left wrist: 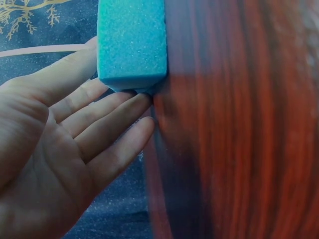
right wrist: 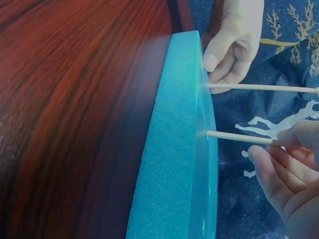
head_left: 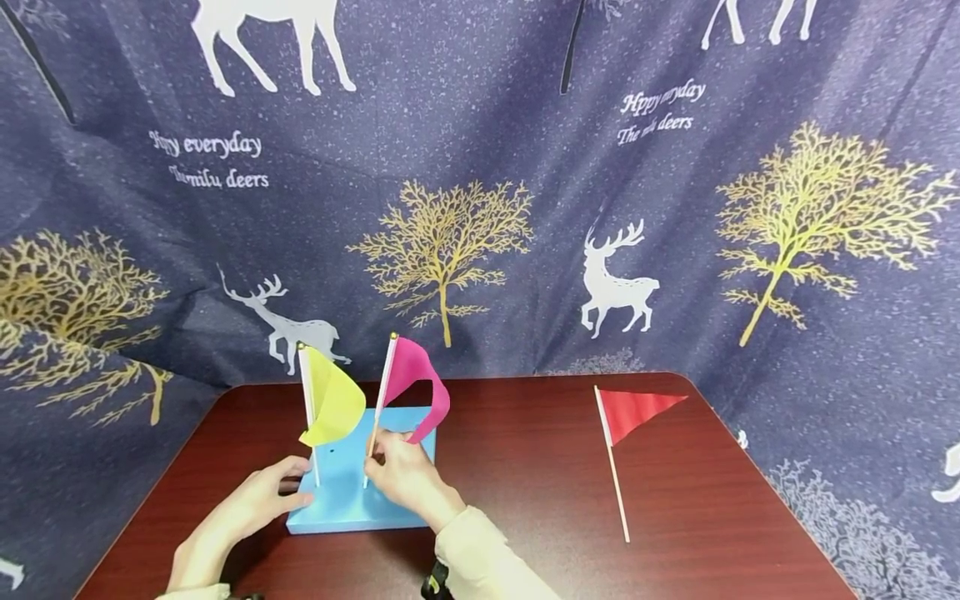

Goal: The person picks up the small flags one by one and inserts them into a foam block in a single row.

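Nearest the camera, the left hand (head_left: pixel 251 504) lies flat with its fingers straight and relaxed, pressed against the near left corner of the blue foam block (head_left: pixel 341 500); the left wrist view shows the fingertips (left wrist: pixel 137 102) touching the block's corner where it meets the desk (head_left: pixel 525 500), and they grasp nothing. Just to the right, the right hand (head_left: pixel 408 475), in a pale sleeve (head_left: pixel 480 558), pinches the thin wooden stick of the pink flag (head_left: pixel 416 387) low down, close above the foam. In the right wrist view that stick's (right wrist: pixel 239 137) lower end meets the top face of the block, with the fingers (right wrist: pixel 294 139) curled round it a little higher up. The stick leans slightly to the right as it rises.

Beside it, to the left, the yellow flag (head_left: pixel 333 404) stands upright with its stick set into the foam, and neither hand holds it. The block rests on the dark red wood-grain desk, toward its left half.

Well apart to the right, a red flag (head_left: pixel 633 408) lies flat on the desk, its stick pointing toward the near edge.

Behind the desk hangs a dark blue cloth (head_left: pixel 480 167) printed with white deer and golden trees.
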### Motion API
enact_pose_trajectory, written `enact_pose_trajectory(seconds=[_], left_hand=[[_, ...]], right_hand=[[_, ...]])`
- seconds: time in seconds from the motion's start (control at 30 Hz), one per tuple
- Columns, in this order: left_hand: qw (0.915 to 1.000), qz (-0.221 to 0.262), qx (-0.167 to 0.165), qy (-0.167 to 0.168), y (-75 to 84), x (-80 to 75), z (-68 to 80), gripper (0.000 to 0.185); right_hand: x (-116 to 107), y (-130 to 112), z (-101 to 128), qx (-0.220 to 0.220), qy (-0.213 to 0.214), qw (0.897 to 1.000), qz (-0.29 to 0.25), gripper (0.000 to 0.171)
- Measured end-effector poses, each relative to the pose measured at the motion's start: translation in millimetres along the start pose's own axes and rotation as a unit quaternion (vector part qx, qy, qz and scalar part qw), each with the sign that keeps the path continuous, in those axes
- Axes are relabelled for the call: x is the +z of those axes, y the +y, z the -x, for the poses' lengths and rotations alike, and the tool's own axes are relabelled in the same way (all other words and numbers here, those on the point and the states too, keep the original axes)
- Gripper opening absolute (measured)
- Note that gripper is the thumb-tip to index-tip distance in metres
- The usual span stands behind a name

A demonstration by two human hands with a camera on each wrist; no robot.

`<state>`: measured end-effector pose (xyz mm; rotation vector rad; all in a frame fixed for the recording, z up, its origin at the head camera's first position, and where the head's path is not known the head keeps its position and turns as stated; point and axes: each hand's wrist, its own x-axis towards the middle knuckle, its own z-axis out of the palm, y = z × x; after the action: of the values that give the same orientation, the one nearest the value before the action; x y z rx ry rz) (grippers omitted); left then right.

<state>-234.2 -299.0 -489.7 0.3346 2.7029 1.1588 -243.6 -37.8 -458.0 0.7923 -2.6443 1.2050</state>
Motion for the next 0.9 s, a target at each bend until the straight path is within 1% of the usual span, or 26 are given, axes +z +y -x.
enact_pose_trajectory(seconds=[0.13, 0.23, 0.43, 0.53, 0.6, 0.67, 0.8, 0.9], left_hand=[[1.0, 0.001, 0.004, 0.001, 0.3, 0.4, -0.4, 0.053], [1.0, 0.002, 0.006, 0.0, 0.5, 0.5, -0.3, 0.053], [1.0, -0.002, 0.008, 0.002, 1.9, -0.6, 0.5, 0.053], [0.9999, -0.006, 0.007, 0.004, 2.8, -1.5, 1.0, 0.052], [0.9999, -0.007, 0.006, 0.004, 3.5, -2.1, 1.0, 0.053], [1.0, -0.007, 0.006, 0.004, 3.4, -2.5, 0.6, 0.053], [1.0, -0.005, 0.007, 0.003, 1.5, -1.4, -0.1, 0.053], [1.0, 0.001, 0.004, 0.002, -0.2, 0.2, 1.2, 0.051]], right_hand=[[-0.7, -3.1, -0.5, -0.005, -0.003, 1.0, 0.022, 0.015], [-0.3, -4.6, -0.6, -0.004, -0.009, 1.0, 0.02, 0.016], [2.4, -4.7, -4.1, -0.011, 0.002, 1.0, -0.014, 0.019], [2.5, -5.0, -6.1, -0.005, 0.002, 0.999, -0.038, 0.022], [2.0, -4.8, -7.0, -0.004, 0.0, 0.999, -0.038, 0.021], [1.2, -4.4, -7.4, -0.003, -0.002, 1.0, -0.023, 0.018], [0.8, -2.8, -7.6, -0.016, 0.003, 0.999, 0.045, 0.014], [2.9, -2.3, -5.4, -0.004, -0.007, 0.998, 0.057, 0.013]])
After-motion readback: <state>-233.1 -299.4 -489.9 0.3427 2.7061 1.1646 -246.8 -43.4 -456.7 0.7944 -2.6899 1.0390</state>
